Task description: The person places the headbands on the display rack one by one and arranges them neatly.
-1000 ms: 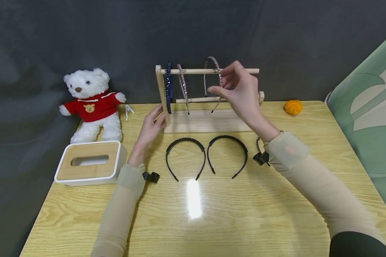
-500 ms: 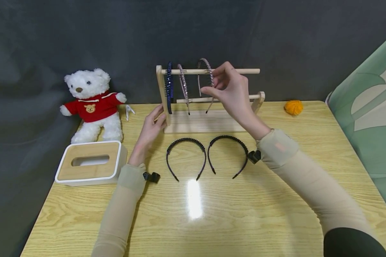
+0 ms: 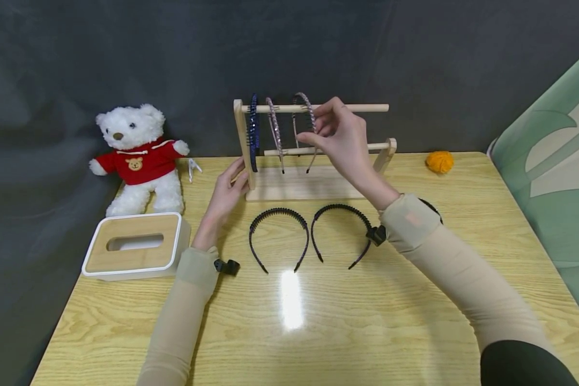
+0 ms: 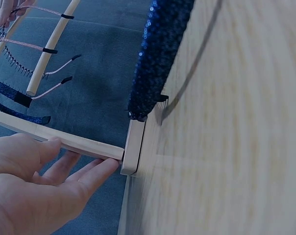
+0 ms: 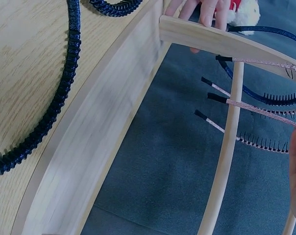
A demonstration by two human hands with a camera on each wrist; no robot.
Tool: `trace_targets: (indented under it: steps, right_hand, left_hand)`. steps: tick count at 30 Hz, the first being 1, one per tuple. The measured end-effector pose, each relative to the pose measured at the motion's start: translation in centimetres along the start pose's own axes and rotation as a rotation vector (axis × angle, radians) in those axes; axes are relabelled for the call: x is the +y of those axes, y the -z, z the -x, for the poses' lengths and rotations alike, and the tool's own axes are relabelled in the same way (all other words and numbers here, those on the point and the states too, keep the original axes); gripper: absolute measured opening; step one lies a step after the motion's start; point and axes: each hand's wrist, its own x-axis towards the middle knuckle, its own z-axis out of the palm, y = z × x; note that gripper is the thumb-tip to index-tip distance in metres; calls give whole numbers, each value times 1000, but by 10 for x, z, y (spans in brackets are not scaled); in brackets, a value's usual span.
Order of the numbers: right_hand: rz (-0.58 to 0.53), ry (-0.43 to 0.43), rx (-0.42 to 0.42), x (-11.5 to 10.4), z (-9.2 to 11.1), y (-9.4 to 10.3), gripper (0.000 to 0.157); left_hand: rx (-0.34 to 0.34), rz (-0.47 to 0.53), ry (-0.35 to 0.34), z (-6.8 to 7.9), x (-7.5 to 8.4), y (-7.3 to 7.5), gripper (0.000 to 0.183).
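A wooden headband rack stands at the back of the table. My left hand holds its left upright, thumb on one side and fingers on the other. My right hand pinches a pink glittery headband, which straddles the top rod near its middle. To its left hangs another pink headband. Dark blue sequined headband hangs nearest the left upright. Two dark toothed headbands lie on the table before the rack; part of another dark headband shows behind my right sleeve.
A white teddy bear in a red top sits at the left, with a small white clip beside it. In front is a tissue box with a wooden lid. An orange yarn ball lies right of the rack.
My right hand has slid the pink headband leftward along the top rod and slightly down, closer to the other pink one. My left hand stays on the upright.
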Motion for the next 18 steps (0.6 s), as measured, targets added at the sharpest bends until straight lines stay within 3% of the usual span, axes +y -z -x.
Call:
trace_targets:
  steps: [18]
  right_hand:
    - [28, 28, 2, 0, 1, -6, 50]
  left_hand:
    - [-9, -4, -7, 2, 2, 0, 53]
